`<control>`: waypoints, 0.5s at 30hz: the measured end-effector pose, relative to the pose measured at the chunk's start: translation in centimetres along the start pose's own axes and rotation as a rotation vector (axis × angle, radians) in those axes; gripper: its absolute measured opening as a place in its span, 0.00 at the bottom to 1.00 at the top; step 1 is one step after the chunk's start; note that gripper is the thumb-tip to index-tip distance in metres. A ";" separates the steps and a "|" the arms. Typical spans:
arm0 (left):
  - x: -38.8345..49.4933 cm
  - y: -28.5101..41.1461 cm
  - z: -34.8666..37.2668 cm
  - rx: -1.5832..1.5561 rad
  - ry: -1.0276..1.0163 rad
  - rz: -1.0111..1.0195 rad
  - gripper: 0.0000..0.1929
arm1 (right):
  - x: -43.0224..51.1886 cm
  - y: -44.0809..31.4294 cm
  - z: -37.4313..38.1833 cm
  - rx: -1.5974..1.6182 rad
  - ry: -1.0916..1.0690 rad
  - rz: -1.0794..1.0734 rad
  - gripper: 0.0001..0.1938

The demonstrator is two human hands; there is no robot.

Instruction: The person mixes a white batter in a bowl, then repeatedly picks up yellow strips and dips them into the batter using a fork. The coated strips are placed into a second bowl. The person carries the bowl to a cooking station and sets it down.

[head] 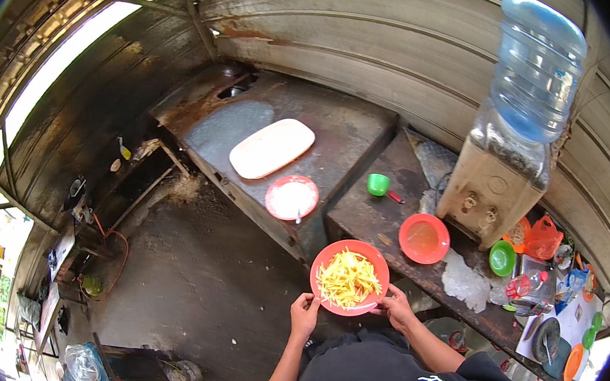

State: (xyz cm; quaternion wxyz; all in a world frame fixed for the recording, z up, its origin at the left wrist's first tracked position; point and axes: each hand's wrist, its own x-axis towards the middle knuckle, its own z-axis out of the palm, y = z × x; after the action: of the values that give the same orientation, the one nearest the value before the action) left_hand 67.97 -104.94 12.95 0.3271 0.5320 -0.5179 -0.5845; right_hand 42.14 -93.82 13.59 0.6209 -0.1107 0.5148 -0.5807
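A coral-red plastic bowl (pixel 379 255) heaped with thin yellow strips (pixel 349 277), perhaps cut potato, is held level in front of my body. My left hand (pixel 304 316) grips its left rim, and my right hand (pixel 395 308) has the lower right rim, fingers partly hidden beneath. Beyond the bowl, on the corner of a dark counter, stands a red-rimmed plate (pixel 290 196) of white contents with a utensil at its edge. A long white tray (pixel 272 148) lies farther back. To the right, another red bowl (pixel 423 238) contains liquid.
A wooden bench (pixel 366 228) carries a green cup (pixel 378 184) with a red-handled tool (pixel 395 197). Behind it stands a water dispenser (pixel 493 183) with a large blue bottle (pixel 539 68). Bowls, bags and a mortar (pixel 546 339) crowd the bench's near end. An orange hose (pixel 123 256) hangs at left.
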 end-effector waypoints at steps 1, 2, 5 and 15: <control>0.2 -0.2 -2.4 0.016 0.002 0.012 0.07 | 0.4 0.9 2.2 0.016 0.014 0.023 0.25; 0.5 -0.3 -4.8 0.031 0.008 0.022 0.07 | 0.8 2.0 4.6 0.027 0.011 0.033 0.23; 0.7 -0.5 -10.8 -0.008 0.085 0.042 0.07 | 2.1 4.6 10.8 0.044 -0.024 0.073 0.21; 2.2 -0.7 -20.8 -0.280 0.190 -0.099 0.13 | 8.5 6.5 22.1 -0.131 -0.146 0.200 0.20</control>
State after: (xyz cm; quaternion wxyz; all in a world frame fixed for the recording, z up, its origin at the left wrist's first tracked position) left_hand 87.61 -112.16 13.85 0.4163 0.5589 -0.3715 -0.6134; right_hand 61.30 -109.16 14.35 0.7029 -0.1409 0.5136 -0.4715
